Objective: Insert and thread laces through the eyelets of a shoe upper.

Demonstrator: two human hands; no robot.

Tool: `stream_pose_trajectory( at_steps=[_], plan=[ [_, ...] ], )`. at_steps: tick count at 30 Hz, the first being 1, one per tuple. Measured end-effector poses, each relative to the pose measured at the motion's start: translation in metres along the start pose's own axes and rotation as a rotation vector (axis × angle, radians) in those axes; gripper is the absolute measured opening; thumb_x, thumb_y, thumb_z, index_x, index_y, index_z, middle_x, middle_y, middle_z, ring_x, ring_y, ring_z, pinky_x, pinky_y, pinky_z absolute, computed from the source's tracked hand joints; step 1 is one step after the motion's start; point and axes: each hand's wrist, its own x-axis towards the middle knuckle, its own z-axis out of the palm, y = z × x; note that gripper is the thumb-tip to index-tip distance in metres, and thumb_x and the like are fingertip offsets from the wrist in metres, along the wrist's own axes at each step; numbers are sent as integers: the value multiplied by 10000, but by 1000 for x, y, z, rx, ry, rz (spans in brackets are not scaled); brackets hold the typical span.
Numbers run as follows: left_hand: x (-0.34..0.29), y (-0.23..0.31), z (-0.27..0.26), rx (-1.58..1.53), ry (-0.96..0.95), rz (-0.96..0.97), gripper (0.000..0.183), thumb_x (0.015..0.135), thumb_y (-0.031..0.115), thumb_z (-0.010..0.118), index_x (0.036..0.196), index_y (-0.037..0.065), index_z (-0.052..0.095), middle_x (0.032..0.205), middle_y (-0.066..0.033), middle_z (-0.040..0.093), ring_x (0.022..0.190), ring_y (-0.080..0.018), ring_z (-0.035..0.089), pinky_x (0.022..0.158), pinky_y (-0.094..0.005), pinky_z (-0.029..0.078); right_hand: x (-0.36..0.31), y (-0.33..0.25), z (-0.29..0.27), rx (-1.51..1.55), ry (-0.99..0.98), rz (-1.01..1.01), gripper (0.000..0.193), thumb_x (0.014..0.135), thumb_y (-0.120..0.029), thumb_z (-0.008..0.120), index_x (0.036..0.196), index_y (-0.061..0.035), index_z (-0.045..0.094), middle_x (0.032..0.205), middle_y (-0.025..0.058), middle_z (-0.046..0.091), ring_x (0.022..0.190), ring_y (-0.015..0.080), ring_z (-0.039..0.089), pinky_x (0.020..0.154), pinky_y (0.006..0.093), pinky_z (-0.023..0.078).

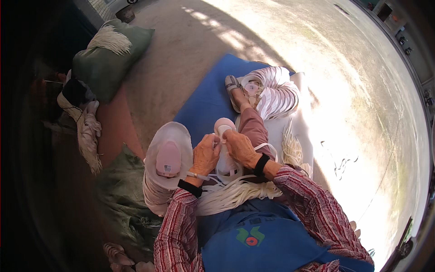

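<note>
A white shoe upper with a pink toe (224, 123) lies between my hands over my lap. At its left edge my left hand (206, 155) is closed in a pinch on what looks like a white shoelace near the eyelets; the lace end is too small to make out. My right hand (241, 147) is closed on the upper's right side, its fingertips beside the tongue. A loop of white lace (268, 148) stands out past the right wrist. Across my lap, below the upper, lies a thick bundle of white shoelaces (235, 196).
To the left stands a nested stack of pale shoe uppers (153, 186); another stack (278, 93) curves beside my foot on a blue mat (199, 97). Another lace bundle (292, 145) lies right of my leg. A green sack (106, 68) with laces on top stands far left.
</note>
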Motion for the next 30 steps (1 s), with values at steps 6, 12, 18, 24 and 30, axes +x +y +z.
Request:
stream_pose_trajectory(
  at_steps=[6, 12, 18, 24, 30],
  plan=[
    [11, 3, 4, 59, -31, 134, 96, 855, 113, 630, 934, 59, 617, 950, -150, 624, 858, -375, 634, 742, -461, 502, -4, -5, -16, -19, -8, 58, 175, 845, -61, 532, 1011, -5, 543, 884, 256, 626, 866, 435, 624, 749, 494, 481],
    [1, -7, -4, 96, -77, 117, 100, 813, 136, 668, 868, 53, 661, 906, -159, 645, 862, -370, 637, 765, -439, 502, -3, -27, -19, -16, -103, 93, 209, 800, -12, 548, 1008, 2, 535, 906, 262, 645, 933, 444, 623, 790, 525, 479],
    [13, -16, 7, 173, -132, 166, 107, 869, 126, 581, 876, 37, 639, 924, -182, 616, 862, -388, 625, 755, -475, 502, -4, -18, -5, -163, -70, 64, 156, 888, -95, 499, 1026, -57, 562, 1008, 178, 628, 940, 372, 650, 807, 478, 506],
    [-4, -7, -5, 23, 26, 170, 127, 820, 113, 617, 822, -10, 589, 872, -224, 586, 839, -413, 577, 728, -480, 468, -9, -37, -41, -397, -107, -106, 168, 826, -100, 562, 980, -75, 625, 999, 144, 582, 911, 351, 651, 732, 456, 511],
    [-24, 16, -31, -31, 26, 115, 149, 815, 94, 614, 889, -17, 549, 890, -238, 564, 855, -426, 570, 731, -470, 455, -3, -30, -38, 6, -71, -189, 233, 808, -97, 607, 1040, -108, 624, 989, 134, 577, 958, 341, 618, 799, 423, 483]
  ],
)
